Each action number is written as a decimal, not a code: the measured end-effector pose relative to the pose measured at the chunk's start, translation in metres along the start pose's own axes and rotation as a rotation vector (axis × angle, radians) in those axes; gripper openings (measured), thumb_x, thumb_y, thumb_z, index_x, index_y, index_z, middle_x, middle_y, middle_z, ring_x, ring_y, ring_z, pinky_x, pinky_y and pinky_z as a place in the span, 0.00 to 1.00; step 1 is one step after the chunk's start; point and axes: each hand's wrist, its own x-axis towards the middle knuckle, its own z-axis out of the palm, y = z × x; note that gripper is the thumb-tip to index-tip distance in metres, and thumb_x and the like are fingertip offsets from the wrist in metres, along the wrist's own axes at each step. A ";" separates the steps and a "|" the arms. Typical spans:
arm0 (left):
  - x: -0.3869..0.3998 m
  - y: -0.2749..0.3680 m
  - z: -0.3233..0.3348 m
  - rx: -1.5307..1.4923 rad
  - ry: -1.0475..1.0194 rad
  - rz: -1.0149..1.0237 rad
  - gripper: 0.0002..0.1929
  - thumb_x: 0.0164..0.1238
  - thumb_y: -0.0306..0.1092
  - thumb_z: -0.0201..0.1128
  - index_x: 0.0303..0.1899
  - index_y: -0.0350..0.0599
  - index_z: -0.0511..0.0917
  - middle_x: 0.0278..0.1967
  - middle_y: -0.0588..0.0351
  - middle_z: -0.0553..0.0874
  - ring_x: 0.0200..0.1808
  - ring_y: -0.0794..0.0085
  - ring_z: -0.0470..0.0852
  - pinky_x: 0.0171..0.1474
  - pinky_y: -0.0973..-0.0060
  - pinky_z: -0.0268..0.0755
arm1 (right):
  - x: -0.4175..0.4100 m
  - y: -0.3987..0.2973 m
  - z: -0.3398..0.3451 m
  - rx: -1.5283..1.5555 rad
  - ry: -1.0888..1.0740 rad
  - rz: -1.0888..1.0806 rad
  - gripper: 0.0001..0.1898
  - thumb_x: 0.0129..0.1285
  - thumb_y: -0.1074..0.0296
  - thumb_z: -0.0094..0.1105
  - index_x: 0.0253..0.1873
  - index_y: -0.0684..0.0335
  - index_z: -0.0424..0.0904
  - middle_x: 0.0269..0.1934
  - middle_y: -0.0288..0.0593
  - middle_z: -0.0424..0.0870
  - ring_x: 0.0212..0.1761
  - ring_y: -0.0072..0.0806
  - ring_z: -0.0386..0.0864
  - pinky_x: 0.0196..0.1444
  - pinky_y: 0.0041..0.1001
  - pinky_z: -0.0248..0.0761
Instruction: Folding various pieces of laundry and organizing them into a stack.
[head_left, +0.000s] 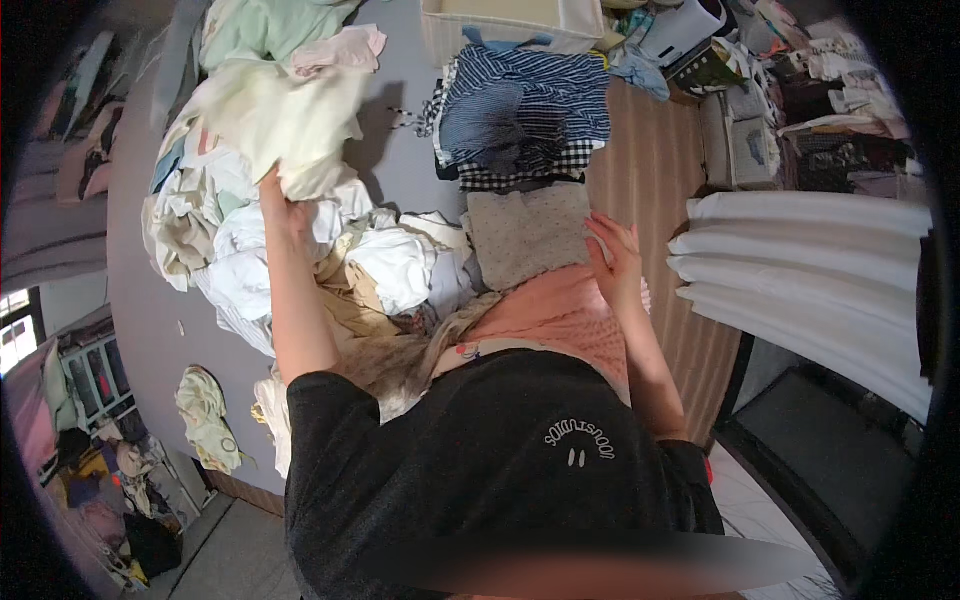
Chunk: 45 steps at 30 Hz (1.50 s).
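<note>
My left hand grips the lower edge of a cream-coloured cloth garment, which is blurred and spread above the heap. Beneath and around it lies a loose pile of white and beige clothes. My right hand holds nothing, its fingers loosely apart beside the right edge of a folded beige dotted garment. Just beyond that garment is a stack of folded blue striped and black checked clothes. A salmon-pink cloth covers my lap.
A pale fabric storage box stands at the far side. Mint-green cloth and a pink garment lie far left. A crumpled pale green garment rests near the bed's left edge. White curtain-like fabric hangs on the right.
</note>
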 end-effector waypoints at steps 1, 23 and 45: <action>-0.001 0.008 -0.016 -0.059 -0.113 0.037 0.21 0.72 0.35 0.55 0.61 0.33 0.70 0.54 0.44 0.81 0.52 0.55 0.83 0.57 0.60 0.78 | 0.000 0.000 0.002 0.010 -0.002 -0.010 0.14 0.66 0.70 0.61 0.56 0.55 0.81 0.59 0.41 0.80 0.64 0.41 0.74 0.74 0.53 0.43; -0.154 -0.040 0.085 0.878 -0.478 0.161 0.33 0.66 0.52 0.66 0.62 0.34 0.71 0.54 0.53 0.81 0.54 0.69 0.78 0.56 0.72 0.71 | 0.062 -0.141 0.049 0.906 -0.351 0.259 0.29 0.69 0.64 0.61 0.72 0.60 0.61 0.58 0.45 0.78 0.61 0.26 0.72 0.63 0.30 0.66; -0.103 0.044 0.103 0.580 0.049 0.345 0.17 0.70 0.25 0.59 0.59 0.37 0.72 0.51 0.53 0.80 0.50 0.76 0.79 0.51 0.76 0.73 | 0.089 -0.122 0.000 1.012 -0.194 0.225 0.21 0.70 0.63 0.60 0.63 0.64 0.73 0.51 0.36 0.82 0.51 0.20 0.76 0.56 0.24 0.69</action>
